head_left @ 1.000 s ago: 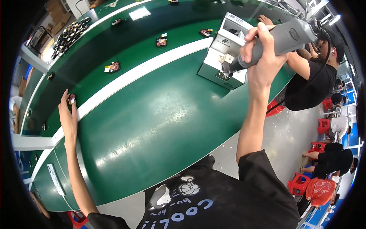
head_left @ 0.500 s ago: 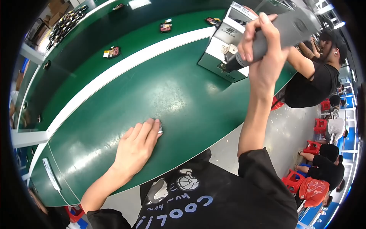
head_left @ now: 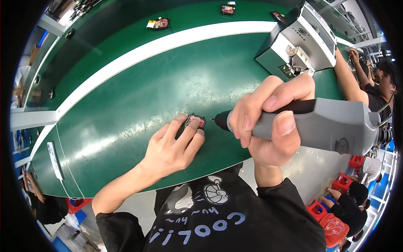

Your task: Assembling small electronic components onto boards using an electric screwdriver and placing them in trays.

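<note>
A: Holding check. Left hand (head_left: 170, 149) lies flat on the green bench (head_left: 126, 105), fingers together and stretched out, fingertips (head_left: 194, 125) pressing down on the small dark part (head_left: 196, 121) with its reddish face. Part sits just at 9 o'clock of the driver tip, near the bench's front edge.

B: And the right hand (head_left: 268, 122)?

A: Curled tight around the grey electric screwdriver (head_left: 319, 124), thumb on top of the barrel. Bit (head_left: 216, 119) points toward 9 o'clock, close to the part but apart from it, as far as I can tell.

B: Judgement on doing it well?

A: Keep the part pinned so it cannot spin; keep fingertips off the screw spot, since the bit comes in right beside them. Line the bit up square with the screw before any trigger pull; a slanted bit would likely slip or skid onto the fingers. Screw head itself is too small to see.

B: Packages, labels, signs?

A: At 1 o'clock, a grey box-shaped machine (head_left: 300, 46) with a small dark round label (head_left: 315, 30) on its white top and a green panel low on its front. A white stripe (head_left: 168, 46) runs along the bench. At 11 to 12 o'clock beyond the stripe, small dark parts (head_left: 159, 23) lie well apart, one with a yellow tag. At 8 o'clock, a white strip (head_left: 53, 154) lies on the bench end. Red stools (head_left: 331, 220) at 4 o'clock.
</note>
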Available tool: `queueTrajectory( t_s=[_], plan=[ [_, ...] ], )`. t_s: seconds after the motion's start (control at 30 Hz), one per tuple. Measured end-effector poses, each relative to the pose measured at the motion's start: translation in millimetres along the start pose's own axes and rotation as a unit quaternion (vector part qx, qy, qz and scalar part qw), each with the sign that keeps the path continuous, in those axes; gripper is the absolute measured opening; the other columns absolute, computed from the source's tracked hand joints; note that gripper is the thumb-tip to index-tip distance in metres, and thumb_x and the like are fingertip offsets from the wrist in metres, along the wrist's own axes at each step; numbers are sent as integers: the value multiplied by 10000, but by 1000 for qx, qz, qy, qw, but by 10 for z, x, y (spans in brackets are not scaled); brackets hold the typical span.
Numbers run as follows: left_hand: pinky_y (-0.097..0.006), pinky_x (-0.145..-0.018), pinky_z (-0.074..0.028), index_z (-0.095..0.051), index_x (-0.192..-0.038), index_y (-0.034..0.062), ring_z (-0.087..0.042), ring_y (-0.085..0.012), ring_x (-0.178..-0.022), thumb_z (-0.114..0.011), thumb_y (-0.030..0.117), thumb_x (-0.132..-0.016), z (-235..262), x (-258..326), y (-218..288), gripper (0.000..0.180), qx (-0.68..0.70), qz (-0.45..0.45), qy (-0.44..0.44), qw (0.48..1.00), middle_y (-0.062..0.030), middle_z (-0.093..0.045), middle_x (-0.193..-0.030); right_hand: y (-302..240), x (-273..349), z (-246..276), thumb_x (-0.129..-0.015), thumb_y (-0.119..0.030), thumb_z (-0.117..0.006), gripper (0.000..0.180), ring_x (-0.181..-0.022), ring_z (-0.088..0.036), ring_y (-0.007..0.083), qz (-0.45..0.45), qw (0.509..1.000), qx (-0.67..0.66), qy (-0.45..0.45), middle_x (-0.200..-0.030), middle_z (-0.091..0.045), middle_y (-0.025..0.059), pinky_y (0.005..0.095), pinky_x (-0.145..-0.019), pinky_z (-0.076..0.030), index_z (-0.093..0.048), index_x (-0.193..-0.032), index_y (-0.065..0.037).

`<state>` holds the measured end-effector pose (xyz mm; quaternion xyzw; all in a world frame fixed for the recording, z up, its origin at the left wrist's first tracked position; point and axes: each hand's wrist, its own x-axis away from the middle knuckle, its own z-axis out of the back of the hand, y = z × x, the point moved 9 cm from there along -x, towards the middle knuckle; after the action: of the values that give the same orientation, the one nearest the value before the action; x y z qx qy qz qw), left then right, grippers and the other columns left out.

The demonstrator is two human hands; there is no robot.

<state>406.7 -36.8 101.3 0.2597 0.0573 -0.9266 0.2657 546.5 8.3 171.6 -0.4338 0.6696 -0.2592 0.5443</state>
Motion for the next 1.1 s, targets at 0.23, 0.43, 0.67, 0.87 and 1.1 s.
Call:
queueTrajectory(
  t_s=[0.23, 0.43, 0.67, 0.87, 1.1],
  plan=[
    [-305, -641, -539, -691, -913, -1, -705, -321, -924, -672, 74, -782, -24, 98, 43, 152, -38, -21, 34, 998, -148, -699, -981, 177, 42, -96, -1026, -276, -575, 305, -386, -431, 153, -26, 999, -27, -24, -757, -555, 144, 312, -367, -396, -395, -1017, -31],
    [-310, -658, -544, -683, -907, -14, -709, -316, -909, -659, 78, -801, -8, 90, 54, 142, -51, -21, 38, 998, -155, -699, -951, 257, 56, -122, -1036, -263, -535, 273, -382, -429, 151, -31, 999, -26, -35, -752, -553, 142, 312, -367, -403, -394, -1018, -29],
    [-334, -682, -560, -683, -914, -14, -703, -320, -908, -670, 65, -781, -37, 74, 66, 156, -37, -23, 21, 999, -159, -700, -961, 272, 44, -108, -1026, -247, -525, 253, -377, -426, 151, -34, 999, -28, -24, -733, -538, 135, 315, -362, -408, -392, -1003, -33],
    [-340, -680, -560, -686, -931, -16, -699, -327, -918, -670, 68, -771, -68, 65, 77, 181, -36, -16, 18, 999, -158, -702, -989, 260, 45, -111, -1022, -253, -534, 265, -376, -425, 152, -41, 999, -24, -18, -732, -533, 130, 314, -370, -412, -389, -999, -33],
    [-343, -696, -574, -675, -924, -21, -703, -336, -929, -658, 67, -792, -83, 62, 97, 160, -41, -20, 13, 999, -165, -703, -992, 274, 41, -80, -1027, -264, -534, 276, -380, -427, 151, -56, 998, -20, -23, -737, -535, 135, 314, -378, -413, -388, -1002, -31]
  ],
)
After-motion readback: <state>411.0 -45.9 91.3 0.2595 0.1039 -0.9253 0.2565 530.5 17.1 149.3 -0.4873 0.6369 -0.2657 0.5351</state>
